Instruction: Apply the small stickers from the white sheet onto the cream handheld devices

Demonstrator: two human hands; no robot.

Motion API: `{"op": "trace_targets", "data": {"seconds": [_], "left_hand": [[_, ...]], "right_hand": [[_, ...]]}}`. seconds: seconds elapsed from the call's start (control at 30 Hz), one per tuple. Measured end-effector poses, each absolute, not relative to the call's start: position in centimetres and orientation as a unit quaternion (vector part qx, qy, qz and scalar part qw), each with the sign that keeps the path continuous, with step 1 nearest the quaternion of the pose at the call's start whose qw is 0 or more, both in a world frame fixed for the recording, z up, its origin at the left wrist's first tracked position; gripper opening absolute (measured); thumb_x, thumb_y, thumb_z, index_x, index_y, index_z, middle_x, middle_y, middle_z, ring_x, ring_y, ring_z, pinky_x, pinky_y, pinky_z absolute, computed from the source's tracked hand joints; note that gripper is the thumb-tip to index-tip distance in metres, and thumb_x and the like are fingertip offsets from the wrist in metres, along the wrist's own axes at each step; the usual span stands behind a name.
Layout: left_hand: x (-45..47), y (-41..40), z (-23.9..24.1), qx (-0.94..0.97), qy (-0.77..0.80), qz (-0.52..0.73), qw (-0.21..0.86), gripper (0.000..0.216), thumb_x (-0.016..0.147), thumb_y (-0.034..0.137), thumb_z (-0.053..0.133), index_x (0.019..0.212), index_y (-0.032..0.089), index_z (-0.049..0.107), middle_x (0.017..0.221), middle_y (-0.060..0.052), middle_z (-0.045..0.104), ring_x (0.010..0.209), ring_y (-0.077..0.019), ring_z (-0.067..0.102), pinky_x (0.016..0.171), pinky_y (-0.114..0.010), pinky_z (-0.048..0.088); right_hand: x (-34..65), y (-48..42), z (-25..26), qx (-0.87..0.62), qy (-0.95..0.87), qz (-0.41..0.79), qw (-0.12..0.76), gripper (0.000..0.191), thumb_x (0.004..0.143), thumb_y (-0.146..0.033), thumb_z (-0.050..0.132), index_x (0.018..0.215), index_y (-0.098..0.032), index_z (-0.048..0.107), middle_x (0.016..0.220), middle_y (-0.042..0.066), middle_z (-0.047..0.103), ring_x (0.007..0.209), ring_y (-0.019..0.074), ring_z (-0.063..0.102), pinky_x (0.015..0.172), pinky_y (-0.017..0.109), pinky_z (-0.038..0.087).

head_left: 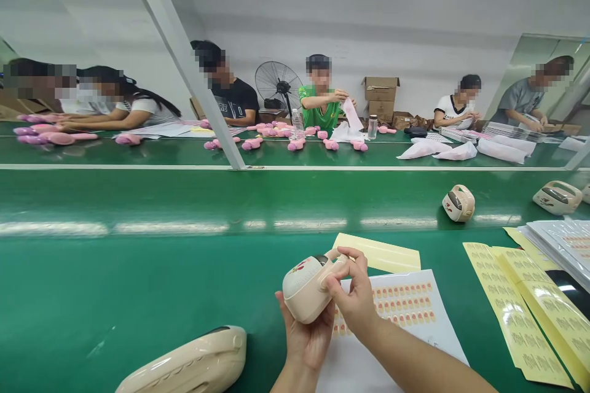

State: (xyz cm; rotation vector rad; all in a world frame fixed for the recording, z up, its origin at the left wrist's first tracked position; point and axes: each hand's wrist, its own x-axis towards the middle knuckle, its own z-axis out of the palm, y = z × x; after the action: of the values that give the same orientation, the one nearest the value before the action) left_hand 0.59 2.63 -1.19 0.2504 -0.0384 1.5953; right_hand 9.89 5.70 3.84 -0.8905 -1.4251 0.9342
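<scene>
My left hand (306,338) cups a small cream device with a handle (306,288) from below, just above the green table. My right hand (353,295) reaches over it, fingers pinched on the device's handle end. Under my hands lies a white sticker sheet (410,313) with rows of small orange labels. A strip of pale yellow backing paper (382,253) lies just beyond it.
Another cream device (193,365) lies at the near left edge. Two more sit on the green belt (230,202), one at the middle right (458,202) and one at the far right (557,196). Yellow label sheets (530,307) lie at right. Several people work across the belt among pink toys (295,144).
</scene>
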Motion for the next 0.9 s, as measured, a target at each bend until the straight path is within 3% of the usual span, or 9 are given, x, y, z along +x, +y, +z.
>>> {"op": "trace_targets", "data": {"seconds": [0.27, 0.4, 0.6, 0.7, 0.8, 0.9], "left_hand": [[0.3, 2.4, -0.9, 0.096, 0.011, 0.705, 0.702, 0.03, 0.082, 0.046, 0.054, 0.104, 0.03, 0.067, 0.105, -0.001, 0.071, 0.102, -0.0182, 0.062, 0.088, -0.023, 0.049], [0.3, 2.4, -1.2, 0.068, 0.051, 0.705, 0.704, 0.033, 0.08, 0.048, 0.055, 0.1, 0.025, 0.068, 0.101, -0.003, 0.072, 0.1, -0.0182, 0.064, 0.086, -0.022, 0.049], [0.2, 2.4, -1.4, 0.04, 0.08, 0.71, 0.698, 0.033, 0.084, 0.042, 0.049, 0.102, 0.021, 0.067, 0.099, -0.005, 0.072, 0.092, -0.0157, 0.067, 0.08, -0.02, 0.052], [0.2, 2.3, -1.1, 0.03, 0.092, 0.716, 0.692, 0.034, 0.08, 0.045, 0.053, 0.104, 0.026, 0.066, 0.107, -0.003, 0.07, 0.1, -0.0193, 0.063, 0.077, -0.021, 0.053], [0.2, 2.3, -0.7, 0.031, 0.125, 0.711, 0.692, 0.035, 0.078, 0.05, 0.055, 0.106, 0.031, 0.066, 0.11, 0.001, 0.069, 0.108, -0.0223, 0.059, 0.076, -0.021, 0.054], [0.4, 2.2, -0.4, 0.04, 0.138, 0.701, 0.699, 0.034, 0.082, 0.048, 0.05, 0.103, 0.027, 0.067, 0.106, -0.001, 0.071, 0.103, -0.0201, 0.062, 0.078, -0.019, 0.052]], "right_hand": [[9.4, 5.5, 3.3, -0.398, -0.612, 0.371, 0.573, 0.016, 0.069, -0.02, 0.059, 0.058, -0.022, 0.048, 0.107, 0.008, 0.053, 0.11, 0.0255, 0.046, 0.092, 0.045, 0.04], [9.5, 5.5, 2.8, -0.377, -0.659, 0.293, 0.582, 0.012, 0.074, -0.023, 0.056, 0.062, -0.023, 0.053, 0.105, 0.009, 0.056, 0.107, 0.0259, 0.048, 0.093, 0.048, 0.04], [10.7, 6.8, 2.5, -0.303, -0.804, 0.152, 0.488, 0.004, 0.078, -0.03, 0.058, 0.079, -0.027, 0.061, 0.109, 0.008, 0.062, 0.107, 0.0275, 0.053, 0.089, 0.047, 0.043], [11.2, 7.4, 2.6, -0.307, -0.795, 0.169, 0.495, 0.034, 0.071, -0.039, 0.065, 0.101, -0.025, 0.058, 0.114, 0.012, 0.06, 0.108, 0.0291, 0.054, 0.09, 0.047, 0.043], [11.1, 7.7, 2.8, -0.32, -0.759, 0.258, 0.504, 0.07, 0.064, -0.042, 0.071, 0.125, -0.022, 0.042, 0.129, 0.015, 0.048, 0.121, 0.0304, 0.044, 0.098, 0.047, 0.038], [10.9, 7.7, 3.1, -0.312, -0.736, 0.35, 0.488, 0.056, 0.07, -0.039, 0.066, 0.12, -0.024, 0.046, 0.124, 0.012, 0.048, 0.12, 0.027, 0.043, 0.097, 0.043, 0.038]]}}
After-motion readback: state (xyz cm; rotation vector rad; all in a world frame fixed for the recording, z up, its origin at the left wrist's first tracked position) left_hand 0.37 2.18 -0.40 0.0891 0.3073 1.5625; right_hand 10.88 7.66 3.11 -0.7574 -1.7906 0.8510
